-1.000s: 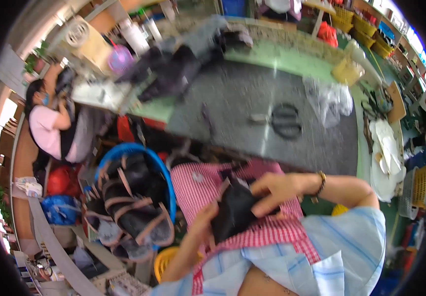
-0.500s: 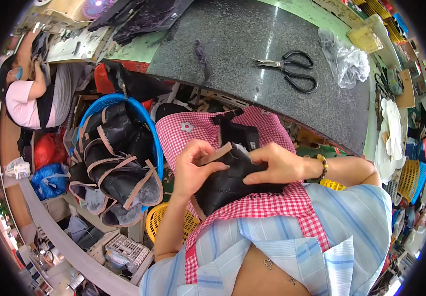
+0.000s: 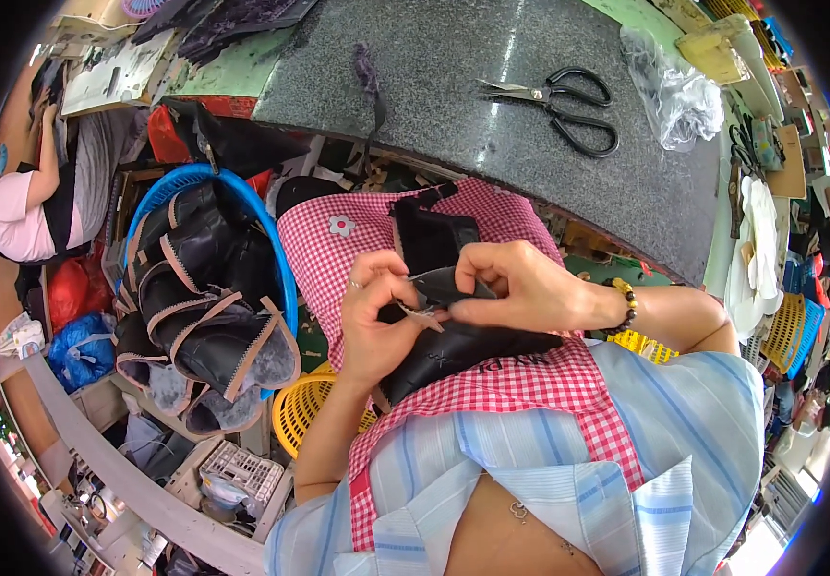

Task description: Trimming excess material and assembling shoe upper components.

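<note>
A black leather boot upper (image 3: 492,348) with a light brown edge strip lies across my lap. At its raised top edge, my left hand (image 3: 379,312) pinches the leather. Beside it my right hand (image 3: 525,288), with a beaded bracelet at the wrist, has its fingers curled round the same folded edge. The fingertips of both hands nearly meet there; anything small between them is hidden. Just beyond the hands, another black piece (image 3: 427,240) rests on the red-and-white checked apron (image 3: 324,264).
Black-handled scissors (image 3: 537,94) and a clear plastic bag (image 3: 674,101) lie on the dark stone tabletop (image 3: 434,58). On the left stands a blue basket (image 3: 278,230) heaped with black uppers, near a yellow basket (image 3: 290,418). A co-worker (image 3: 16,216) sits at the far left.
Both hands have drawn together at the upper's top edge, which is now folded up, its dark side showing. The right fingers have curled in. The whole view has shifted slightly.
</note>
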`<state>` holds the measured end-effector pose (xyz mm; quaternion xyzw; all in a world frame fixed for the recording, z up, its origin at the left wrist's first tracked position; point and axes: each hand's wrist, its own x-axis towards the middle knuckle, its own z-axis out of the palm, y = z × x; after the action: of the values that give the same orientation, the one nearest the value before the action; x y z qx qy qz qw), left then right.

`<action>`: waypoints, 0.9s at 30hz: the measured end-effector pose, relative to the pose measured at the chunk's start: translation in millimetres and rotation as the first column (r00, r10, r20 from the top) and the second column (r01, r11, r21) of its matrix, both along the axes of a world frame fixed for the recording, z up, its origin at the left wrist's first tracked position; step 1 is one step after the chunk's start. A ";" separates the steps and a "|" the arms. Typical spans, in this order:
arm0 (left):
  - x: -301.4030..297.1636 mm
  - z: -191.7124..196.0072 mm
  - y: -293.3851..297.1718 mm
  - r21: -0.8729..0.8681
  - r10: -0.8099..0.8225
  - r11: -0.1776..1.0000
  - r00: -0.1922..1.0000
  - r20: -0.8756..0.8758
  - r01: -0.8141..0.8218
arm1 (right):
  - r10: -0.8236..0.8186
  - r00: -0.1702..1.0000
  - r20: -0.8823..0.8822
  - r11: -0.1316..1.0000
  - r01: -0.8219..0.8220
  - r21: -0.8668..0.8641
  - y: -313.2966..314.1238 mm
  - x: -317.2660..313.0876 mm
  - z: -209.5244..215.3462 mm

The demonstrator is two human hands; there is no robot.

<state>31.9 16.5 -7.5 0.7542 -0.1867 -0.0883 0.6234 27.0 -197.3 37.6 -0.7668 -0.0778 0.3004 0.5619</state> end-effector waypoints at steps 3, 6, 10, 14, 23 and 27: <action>-8.1 -22.0 -0.4 -0.010 0.039 0.999 0.940 0.338 -0.038 | -0.112 0.984 -0.137 0.987 0.127 0.102 -1.4 -9.6 -31.0; -6.9 -14.4 -0.6 -0.119 -0.104 0.985 0.981 0.163 0.125 | -0.225 0.952 -0.210 0.936 0.271 0.225 -1.8 -22.3 -29.4; 5.3 -4.7 8.2 -0.049 -0.241 0.968 0.864 -0.442 0.245 | -0.271 0.955 -0.119 0.881 0.296 0.369 1.5 -36.6 -32.2; 18.4 17.6 -16.4 -0.063 -0.143 0.988 0.681 -0.718 0.141 | -0.160 0.976 0.144 0.971 0.130 0.203 -9.3 -30.5 -21.5; 14.7 16.2 -36.4 -0.295 -0.271 0.953 0.648 -0.712 0.073 | -0.478 0.356 0.803 0.381 0.908 -0.175 -270.0 23.8 -21.5; 19.3 24.0 -45.2 -0.218 -0.325 0.945 0.641 -0.695 0.243 | -0.145 0.341 0.929 0.394 0.881 -0.262 -280.8 76.0 -34.0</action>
<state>51.2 -28.7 16.5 0.5852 -0.0466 -0.4648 0.6628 103.0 -478.1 3.6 -0.9361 0.0978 -0.3004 0.1545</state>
